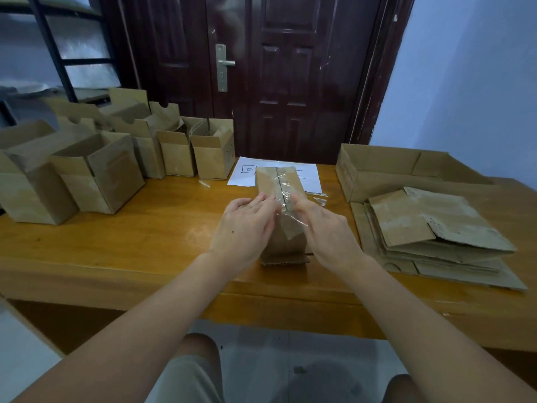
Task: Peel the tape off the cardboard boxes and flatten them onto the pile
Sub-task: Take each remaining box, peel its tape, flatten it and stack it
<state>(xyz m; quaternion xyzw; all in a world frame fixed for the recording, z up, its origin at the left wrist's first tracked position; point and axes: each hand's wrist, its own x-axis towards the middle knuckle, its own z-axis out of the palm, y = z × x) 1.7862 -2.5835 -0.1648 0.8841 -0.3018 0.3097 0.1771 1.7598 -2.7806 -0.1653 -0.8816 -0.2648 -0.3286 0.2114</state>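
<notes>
A small brown cardboard box point(273, 181) stands on the wooden table point(162, 228) in front of me, its taped seam facing up. Clear tape point(292, 225) is partly lifted from the seam near my fingers. My left hand point(244, 228) rests against the box's left side with its fingers extended. On the box's right side, my right hand point(325, 231) has its fingertips at the loose tape; whether it pinches the tape is not plain. A pile of flattened boxes point(430, 237) lies at the right.
Several open upright boxes point(98, 167) line the table's left and back. A large shallow carton point(386, 170) stands at the back right. A white sheet of paper point(311, 175) lies under the box, with tape scraps point(318, 199) beside it. A dark door point(276, 74) is behind.
</notes>
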